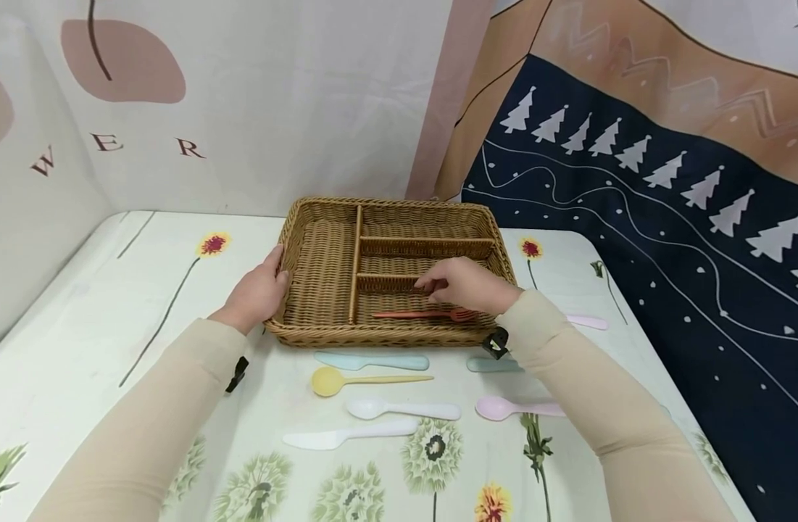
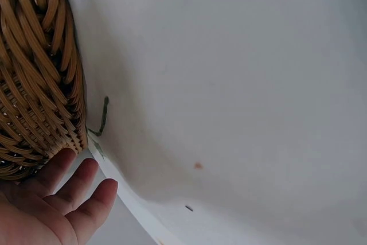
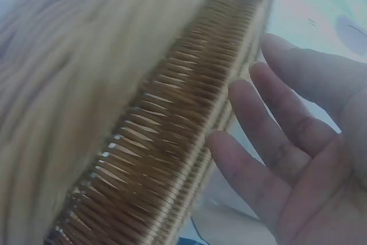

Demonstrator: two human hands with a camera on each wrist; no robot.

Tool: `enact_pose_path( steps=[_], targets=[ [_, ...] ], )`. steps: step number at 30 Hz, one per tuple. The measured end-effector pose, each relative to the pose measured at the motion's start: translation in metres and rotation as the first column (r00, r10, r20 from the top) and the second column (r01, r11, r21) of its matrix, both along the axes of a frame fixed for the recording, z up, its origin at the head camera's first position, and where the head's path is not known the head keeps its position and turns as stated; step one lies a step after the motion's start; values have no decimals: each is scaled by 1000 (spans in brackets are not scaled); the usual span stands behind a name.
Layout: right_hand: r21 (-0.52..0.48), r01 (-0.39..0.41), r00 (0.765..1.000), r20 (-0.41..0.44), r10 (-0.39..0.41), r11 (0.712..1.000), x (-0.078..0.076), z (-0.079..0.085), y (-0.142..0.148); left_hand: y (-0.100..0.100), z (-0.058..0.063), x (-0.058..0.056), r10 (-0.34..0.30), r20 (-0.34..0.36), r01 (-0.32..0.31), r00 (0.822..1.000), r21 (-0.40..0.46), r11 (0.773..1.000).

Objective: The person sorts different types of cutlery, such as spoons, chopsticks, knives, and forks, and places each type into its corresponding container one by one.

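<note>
A brown wicker basket (image 1: 320, 336) with dividers stands at the back of the table: one long compartment on the left, three crosswise ones on the right. My left hand (image 1: 258, 288) grips its left side, thumb over the rim and fingers along the outside. The left wrist view shows those fingers beside the weave (image 2: 40, 73). A red-orange fork (image 1: 412, 314) lies in the front right compartment, tines to the right. Just above it is my right hand (image 1: 467, 284), fingers loosely bent. In the right wrist view this hand (image 3: 304, 159) holds nothing, its fingertips close to a woven wall (image 3: 189, 124).
In front of the basket lie a light blue knife (image 1: 372, 361), a yellow spoon (image 1: 330, 381), a white spoon (image 1: 405, 410), a white knife (image 1: 346, 434) and a pink spoon (image 1: 496, 407). My right sleeve partly covers a light blue utensil (image 1: 493, 365) and a pink one (image 1: 588, 321). Curtains hang behind.
</note>
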State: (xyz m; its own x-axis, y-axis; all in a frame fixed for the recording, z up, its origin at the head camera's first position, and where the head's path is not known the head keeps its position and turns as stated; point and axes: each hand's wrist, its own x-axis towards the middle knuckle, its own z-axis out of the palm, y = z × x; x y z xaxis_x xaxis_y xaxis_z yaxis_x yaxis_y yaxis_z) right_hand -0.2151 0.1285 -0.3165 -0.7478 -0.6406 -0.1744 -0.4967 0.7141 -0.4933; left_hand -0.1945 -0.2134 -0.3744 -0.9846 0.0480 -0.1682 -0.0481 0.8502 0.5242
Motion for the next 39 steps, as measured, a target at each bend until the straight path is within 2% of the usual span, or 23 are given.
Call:
enact_pose_path(
  steps=[5,10,18,23,39],
  targets=[
    [-95,76,997,-27,-79,993,7,12,11,-1,-1,-1,-1,-2,1,1000,1,1000],
    [-209,166,985,-14,-172,964,10,20,27,-1,-1,-1,-1,1,1,1000,2,1000],
    [-262,235,968,-25,-249,936,20,29,52,0,2,0,1,5,-1,1000,5,1000],
    [-275,286,953,-13,-301,918,27,28,64,0,1,-1,2,10,-2,1000,6,1000],
    [-308,379,921,40,-386,872,54,11,101,0,2,0,0,12,0,1000,13,1000]
  ],
)
